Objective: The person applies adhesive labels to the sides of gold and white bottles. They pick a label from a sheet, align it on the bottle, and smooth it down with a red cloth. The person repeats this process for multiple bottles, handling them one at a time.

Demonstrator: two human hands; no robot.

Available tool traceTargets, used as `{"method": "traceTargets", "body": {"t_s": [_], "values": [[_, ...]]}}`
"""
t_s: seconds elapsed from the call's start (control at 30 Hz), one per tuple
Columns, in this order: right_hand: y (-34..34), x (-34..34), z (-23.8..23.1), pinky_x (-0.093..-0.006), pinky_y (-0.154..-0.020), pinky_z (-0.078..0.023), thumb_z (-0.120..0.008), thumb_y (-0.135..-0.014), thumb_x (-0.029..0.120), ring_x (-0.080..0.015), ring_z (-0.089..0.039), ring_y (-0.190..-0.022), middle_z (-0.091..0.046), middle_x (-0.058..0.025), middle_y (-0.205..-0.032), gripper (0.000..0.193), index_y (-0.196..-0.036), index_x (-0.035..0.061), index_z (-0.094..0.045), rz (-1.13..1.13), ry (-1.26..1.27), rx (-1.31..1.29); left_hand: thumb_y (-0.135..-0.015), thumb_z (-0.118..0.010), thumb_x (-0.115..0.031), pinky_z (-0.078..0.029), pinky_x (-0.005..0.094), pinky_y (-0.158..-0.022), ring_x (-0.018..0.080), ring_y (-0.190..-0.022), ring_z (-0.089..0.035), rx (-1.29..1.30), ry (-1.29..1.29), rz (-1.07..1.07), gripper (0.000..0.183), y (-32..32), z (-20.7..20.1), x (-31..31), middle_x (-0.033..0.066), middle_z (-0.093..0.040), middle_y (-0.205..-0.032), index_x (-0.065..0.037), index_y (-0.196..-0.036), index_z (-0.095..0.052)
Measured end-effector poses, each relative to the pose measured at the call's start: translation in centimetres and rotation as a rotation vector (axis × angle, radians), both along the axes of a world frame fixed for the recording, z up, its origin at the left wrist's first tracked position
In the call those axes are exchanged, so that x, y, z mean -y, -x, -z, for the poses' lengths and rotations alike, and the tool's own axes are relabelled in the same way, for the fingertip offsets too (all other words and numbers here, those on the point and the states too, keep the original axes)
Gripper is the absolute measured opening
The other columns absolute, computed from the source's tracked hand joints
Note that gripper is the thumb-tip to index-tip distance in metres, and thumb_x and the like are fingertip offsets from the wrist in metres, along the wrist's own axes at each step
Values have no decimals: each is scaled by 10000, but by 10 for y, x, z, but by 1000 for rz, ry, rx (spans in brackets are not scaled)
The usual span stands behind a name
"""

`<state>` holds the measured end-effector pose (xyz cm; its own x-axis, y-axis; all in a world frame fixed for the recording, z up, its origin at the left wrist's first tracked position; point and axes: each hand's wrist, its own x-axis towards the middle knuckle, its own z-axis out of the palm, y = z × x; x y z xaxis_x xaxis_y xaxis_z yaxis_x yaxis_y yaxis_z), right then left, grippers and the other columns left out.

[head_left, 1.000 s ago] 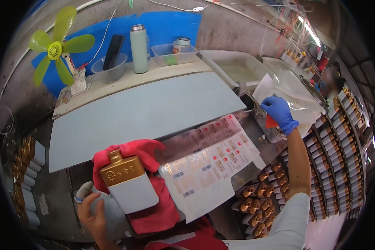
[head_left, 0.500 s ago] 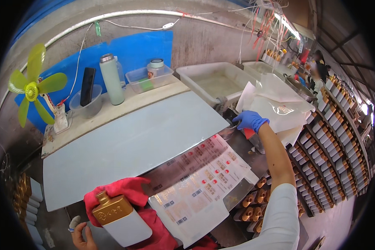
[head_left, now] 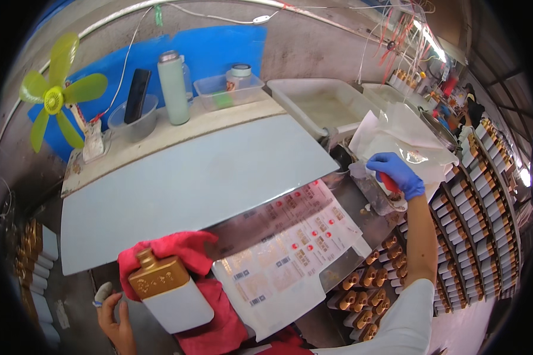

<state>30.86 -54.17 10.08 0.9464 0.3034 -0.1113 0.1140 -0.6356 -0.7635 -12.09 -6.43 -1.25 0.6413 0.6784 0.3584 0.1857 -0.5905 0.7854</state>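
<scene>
My blue-gloved right hand [head_left: 397, 173] is closed on a small flat red piece [head_left: 389, 182], mostly hidden by the fingers. It is over a clear plastic tub [head_left: 378, 195] at the right of the bench. Near the lower left, my left hand [head_left: 117, 322] is empty with its fingers apart, a pale cover on one fingertip. Beside it a flat white bottle with a gold top [head_left: 175, 296] lies tilted on a crumpled red cloth [head_left: 219, 313]. A printed transfer sheet [head_left: 284, 254] with red and gold designs is spread right of the bottle.
A pale board [head_left: 201, 183] spans the bench. Behind it stand a yellow-green fan [head_left: 53, 100], a thermos [head_left: 175, 89] and plastic tubs. A white basin [head_left: 326, 106] is at the back; racks of gold-and-white bottles [head_left: 479, 231] fill the right.
My right hand has moved from beside the board's right corner to over the plastic tub, with the red piece in its grip. The whole view has shifted slightly. My left hand stays beside the bottle.
</scene>
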Motion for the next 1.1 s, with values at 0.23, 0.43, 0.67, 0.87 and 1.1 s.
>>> {"method": "traceTargets", "body": {"t_s": [0.23, 0.43, 0.67, 0.87, 1.1], "values": [[120, -80, 33, -224, -566, -474, -682, -802, 100, -87, -599, -615, -662, -55, -712, 130, -834, -24, -659, -202, 18, -292, -769, -682, -20, -437, 354, -899, 249, -1038, -584, 11, 159, 38, 189, -4, 18, 9, 120, -663, -1000, -29, -959, -681], [215, -196, 46, -243, -607, -494, -682, -811, 139, -108, -618, -632, -665, -73, -750, 112, -816, 28, -664, -397, 109, 127, -866, -614, -3, -450, 324, -946, 179, -1125, -532, 82, 329, 286, 295, 5, 29, 18, 100, -570, -1173, 22, -1158, -578], [323, -279, 62, -334, -440, -453, -678, -782, 136, -235, -584, -516, -534, -76, -628, 320, -1077, 55, -585, -918, 414, 965, -940, -555, -349, -286, 398, -1081, 239, -1293, -344, 386, 939, 479, 721, 4, 34, 38, 121, -304, -1442, -7, -1451, -179], [333, -267, 91, -314, -455, -462, -701, -786, 187, -198, -569, -523, -600, -91, -776, 324, -1064, 51, -605, -989, 216, 802, -912, -623, -215, -338, 401, -1056, 271, -1284, -382, 367, 874, 477, 817, -7, 38, 45, 190, -305, -1420, -36, -1474, -57], [304, -258, 105, -212, -531, -427, -809, -710, 133, -61, -495, -561, -652, -39, -903, 568, -1224, 63, -575, -289, -313, 116, -835, -663, -82, -375, 361, -1029, 244, -1262, -418, 188, 628, 411, 899, -29, 30, 46, 167, -323, -1418, -9, -1474, -35]]}}
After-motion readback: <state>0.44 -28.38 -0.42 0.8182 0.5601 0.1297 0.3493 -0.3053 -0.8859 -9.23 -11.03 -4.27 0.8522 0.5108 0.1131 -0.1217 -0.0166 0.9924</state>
